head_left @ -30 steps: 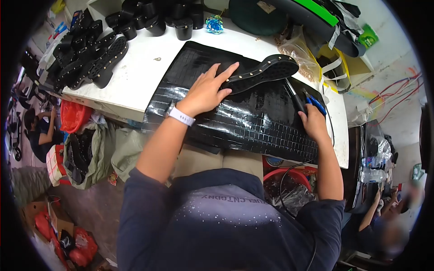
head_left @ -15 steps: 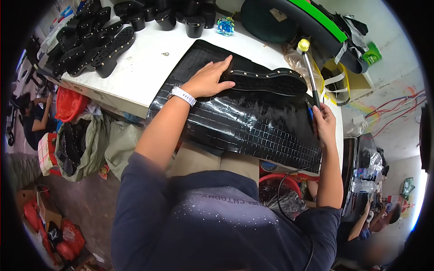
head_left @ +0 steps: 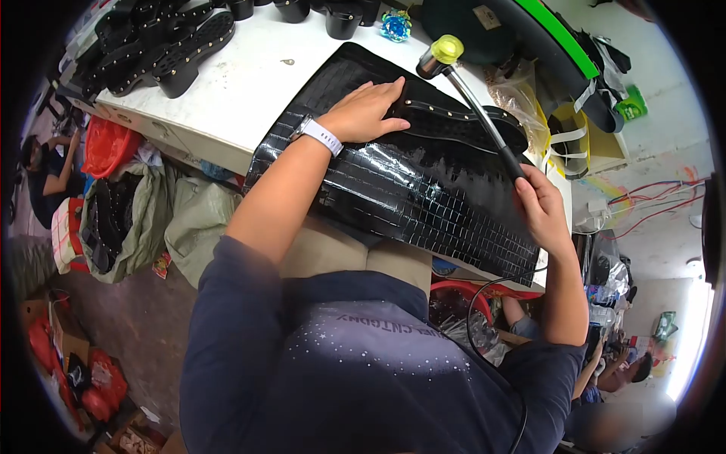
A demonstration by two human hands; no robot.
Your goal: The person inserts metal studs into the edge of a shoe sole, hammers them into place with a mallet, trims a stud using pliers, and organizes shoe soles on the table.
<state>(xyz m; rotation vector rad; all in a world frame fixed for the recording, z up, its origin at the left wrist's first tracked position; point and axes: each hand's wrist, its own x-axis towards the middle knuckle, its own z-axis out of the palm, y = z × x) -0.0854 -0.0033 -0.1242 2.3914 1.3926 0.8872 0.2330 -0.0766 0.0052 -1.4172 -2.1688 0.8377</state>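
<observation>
A black studded shoe sole (head_left: 461, 130) lies on a glossy black crocodile-patterned sheet (head_left: 408, 204). My left hand (head_left: 364, 115), with a pale watch on its wrist, rests at the sole's left end. Its thumb is on the near side and its fingers on the far side, so that end is partly hidden. In my right hand (head_left: 546, 210) is the black handle of a hammer (head_left: 475, 104) with a metal shaft and a yellow face. The hammer head is up at the far side, apart from the sole.
Several black studded soles (head_left: 193, 53) are heaped on the white table (head_left: 234, 98) at the left. A blue ornament (head_left: 396, 26) stands at the back. A green-edged dark object (head_left: 563, 38) and a yellow-edged bag (head_left: 567, 140) are at the right. Other people sit further off.
The hammer has swung up and left, its head now further from the sole's right end. My left hand stays at the sole's left end. The view has shifted slightly.
</observation>
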